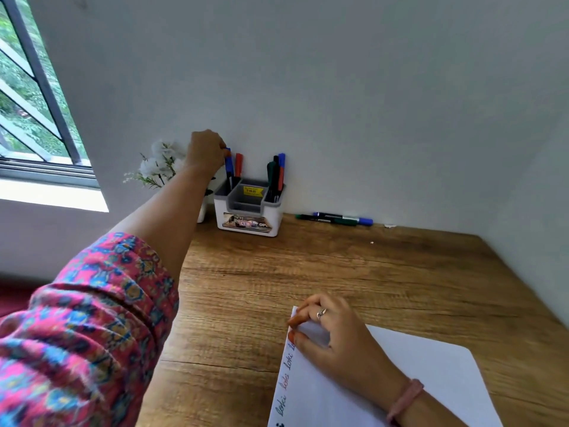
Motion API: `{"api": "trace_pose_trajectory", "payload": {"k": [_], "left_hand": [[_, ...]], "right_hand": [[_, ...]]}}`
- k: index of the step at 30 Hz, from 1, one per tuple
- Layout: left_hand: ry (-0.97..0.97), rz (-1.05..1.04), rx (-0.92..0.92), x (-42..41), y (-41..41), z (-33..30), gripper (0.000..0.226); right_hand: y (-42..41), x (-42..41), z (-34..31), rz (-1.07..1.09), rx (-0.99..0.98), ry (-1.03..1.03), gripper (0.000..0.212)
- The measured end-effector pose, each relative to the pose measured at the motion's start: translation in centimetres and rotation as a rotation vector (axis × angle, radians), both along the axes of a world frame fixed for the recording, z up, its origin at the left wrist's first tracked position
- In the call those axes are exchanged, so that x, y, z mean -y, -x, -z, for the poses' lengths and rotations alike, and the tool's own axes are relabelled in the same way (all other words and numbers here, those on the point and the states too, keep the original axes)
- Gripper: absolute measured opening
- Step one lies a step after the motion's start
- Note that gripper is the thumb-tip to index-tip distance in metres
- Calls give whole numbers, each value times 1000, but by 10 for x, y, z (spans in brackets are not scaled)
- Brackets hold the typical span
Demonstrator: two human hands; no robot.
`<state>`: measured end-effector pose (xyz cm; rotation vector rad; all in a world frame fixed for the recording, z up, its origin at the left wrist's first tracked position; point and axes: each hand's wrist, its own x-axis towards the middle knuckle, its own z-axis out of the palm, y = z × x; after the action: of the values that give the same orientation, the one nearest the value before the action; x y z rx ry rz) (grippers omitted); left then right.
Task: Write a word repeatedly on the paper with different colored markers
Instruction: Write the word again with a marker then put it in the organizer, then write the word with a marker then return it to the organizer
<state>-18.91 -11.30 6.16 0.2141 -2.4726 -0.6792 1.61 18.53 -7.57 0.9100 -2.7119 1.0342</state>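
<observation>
My left hand (205, 152) reaches to the back of the desk and pinches the top of a blue marker (228, 166) standing in the left compartment of the white organizer (248, 224), next to a red marker (238, 164). My right hand (331, 331) rests on the top left corner of the white paper (431, 371), fingers curled, holding nothing that I can see. The same word runs along the paper's left edge (286, 380) in blue, red and green ink.
Several more markers (277, 175) stand in the organizer's right compartment. A green marker (326, 220) and a blue marker (345, 217) lie against the wall. A white flower pot (163, 164) stands left of the organizer. The wooden desk (338, 266) meets walls behind and right.
</observation>
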Motion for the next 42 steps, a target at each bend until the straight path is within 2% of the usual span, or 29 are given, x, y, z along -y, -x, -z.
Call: {"api": "trace_pose_trajectory", "payload": {"k": [4,7,11,15,17,19,24,27,33,38,42], "left_hand": [[-103,-12,-4,-6,-4,-7,30],[28,-5,-97,-19,-8,-13,34],[173,163,-365,-51,-20,-14,33],[273,401,-412,-101,-37,-4,25],[349,508,-345,-128,-40,9,25],[466,554,-193,-152,-34,28,28],[504,423,221,-179,-7,70,35],[514,370,364,-177,2,79,35],[550,328,489,-167,5,88,35],[594,343,463,-161,0,89,31],[530,370,429,-163,-15,92,31]], "right_hand": [[-1,0,-1,5,17,-3,20],[-2,1,-3,8,25,-11,21],[-4,1,-5,12,28,-53,24],[-5,1,-8,10,33,-62,25],[-6,1,-9,10,32,-75,26],[-7,1,-9,12,30,-95,27],[-7,1,-11,19,20,-121,29],[-6,1,-11,15,4,-139,31],[-5,-1,-9,8,-6,-98,25],[-4,-1,-8,6,-15,-112,28],[-4,0,-8,2,-21,-115,29]]}}
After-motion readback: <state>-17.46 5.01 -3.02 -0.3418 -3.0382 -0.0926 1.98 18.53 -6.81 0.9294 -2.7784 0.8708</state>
